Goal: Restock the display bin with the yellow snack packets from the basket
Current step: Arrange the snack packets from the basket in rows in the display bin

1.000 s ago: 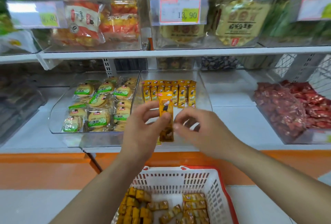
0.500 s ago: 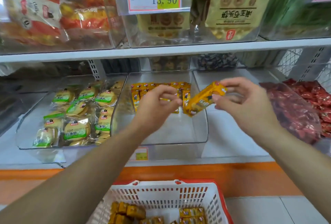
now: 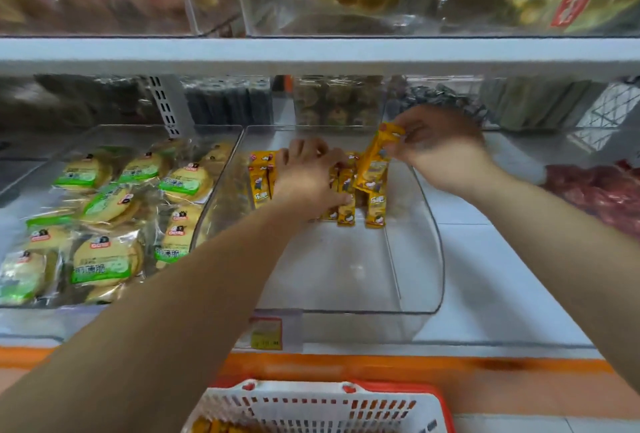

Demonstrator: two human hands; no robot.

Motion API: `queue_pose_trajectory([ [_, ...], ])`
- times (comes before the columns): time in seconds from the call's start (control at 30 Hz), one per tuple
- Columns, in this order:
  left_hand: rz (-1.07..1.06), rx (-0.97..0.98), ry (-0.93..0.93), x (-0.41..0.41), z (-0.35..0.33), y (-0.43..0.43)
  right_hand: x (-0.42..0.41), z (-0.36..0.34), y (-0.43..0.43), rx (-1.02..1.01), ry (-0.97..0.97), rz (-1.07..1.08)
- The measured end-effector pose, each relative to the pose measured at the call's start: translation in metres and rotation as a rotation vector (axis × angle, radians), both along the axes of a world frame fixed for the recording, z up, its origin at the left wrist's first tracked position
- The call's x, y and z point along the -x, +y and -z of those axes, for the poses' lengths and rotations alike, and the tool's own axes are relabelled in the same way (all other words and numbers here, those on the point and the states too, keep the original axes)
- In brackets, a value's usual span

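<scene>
The right hand pinches a packet by its top, upright over the row, at its right end. The left hand covers that row; its fingers' grip is unclear.

Bright even light; motion blur, edges warped

display bin free in front, yellow packets lining its back, shelf overhead
</scene>
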State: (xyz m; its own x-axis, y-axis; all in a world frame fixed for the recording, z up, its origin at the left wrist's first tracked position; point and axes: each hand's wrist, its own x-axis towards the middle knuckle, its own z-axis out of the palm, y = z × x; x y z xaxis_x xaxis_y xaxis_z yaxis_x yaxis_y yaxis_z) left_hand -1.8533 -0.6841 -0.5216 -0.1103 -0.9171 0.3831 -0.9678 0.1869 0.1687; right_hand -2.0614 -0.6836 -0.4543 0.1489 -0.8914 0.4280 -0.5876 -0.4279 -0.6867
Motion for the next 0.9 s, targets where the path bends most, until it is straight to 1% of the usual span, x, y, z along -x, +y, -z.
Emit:
queue_pose_trajectory([
  [0.1, -0.012, 0.025, 0.03, 0.0, 0.004, 0.0, -0.009, -0.007, -0.011, -0.038, 0.125, 0.009],
  [0.2, -0.021, 0.018, 0.07, 0.001, 0.007, -0.003, -0.012, -0.011, -0.017, -0.061, 0.313, -0.006],
  [0.37, -0.023, 0.027, 0.083, 0.0, 0.01, -0.007, -0.019, -0.011, -0.021, -0.071, 0.545, 0.0],
  [0.47, -0.018, 0.037, 0.083, -0.002, 0.011, -0.008, -0.032, -0.011, -0.029, -0.079, 0.75, -0.01],
  [0.57, -0.023, 0.045, 0.074, -0.001, 0.014, -0.007, -0.048, -0.006, -0.035, -0.063, 1.005, -0.01],
  [0.63, -0.045, 0.055, 0.059, 0.0, 0.016, -0.006, -0.053, -0.002, -0.036, -0.046, 1.114, -0.011],
  [0.7, -0.049, 0.058, 0.035, 0.0, 0.016, -0.005, -0.052, -0.003, -0.036, -0.059, 1.14, -0.018],
  [0.73, -0.042, 0.048, 0.02, -0.001, 0.014, -0.004, -0.05, -0.005, -0.034, -0.073, 1.123, -0.019],
  [0.83, -0.018, -0.035, -0.015, -0.002, -0.003, 0.002, -0.044, -0.015, -0.015, -0.068, 1.024, 0.018],
  [0.9, 0.005, -0.103, 0.008, -0.002, -0.023, 0.016, -0.039, -0.022, 0.007, -0.042, 0.901, 0.042],
])
